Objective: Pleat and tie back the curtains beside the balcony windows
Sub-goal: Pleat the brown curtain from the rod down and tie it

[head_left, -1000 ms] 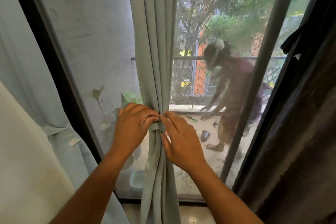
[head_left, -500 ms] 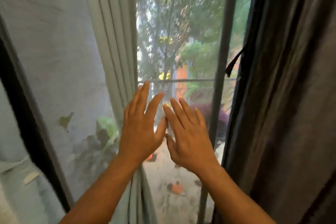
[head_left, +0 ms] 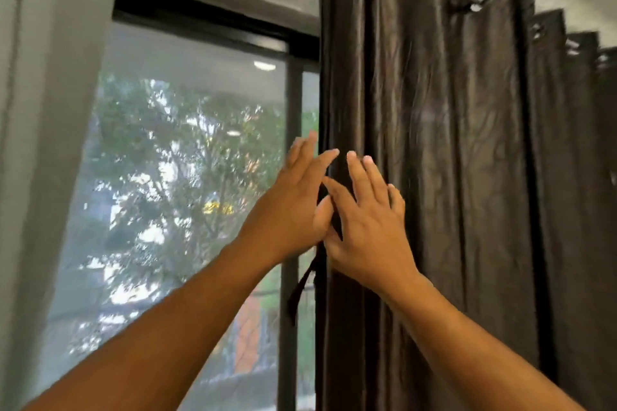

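Two bare forearms reach up from the bottom edge. Left hand (head_left: 293,210) has fingers straight and spread, holding nothing, raised in front of the leading edge of the dark brown satin-look eyelet curtain (head_left: 467,177); can't tell if it touches the fabric. Right hand (head_left: 370,230) is also wide, fingers splayed over the curtain's first folds, gripping nothing, thumb near the left thumb. Just below the hands a dark fabric tieback strap (head_left: 300,290) hangs loose off the curtain edge, so this curtain looks untied and the step in hand is probably starting its pleats. To do it well: catch the leading edge, stack folds evenly following the eyelet ripples, hold the bundle tight with one hand, wrap the strap with the other. Further left, the pale grey-green curtain (head_left: 50,143) hangs at the frame edge. Behind, the black-framed balcony window (head_left: 200,37) shows blurred trees.
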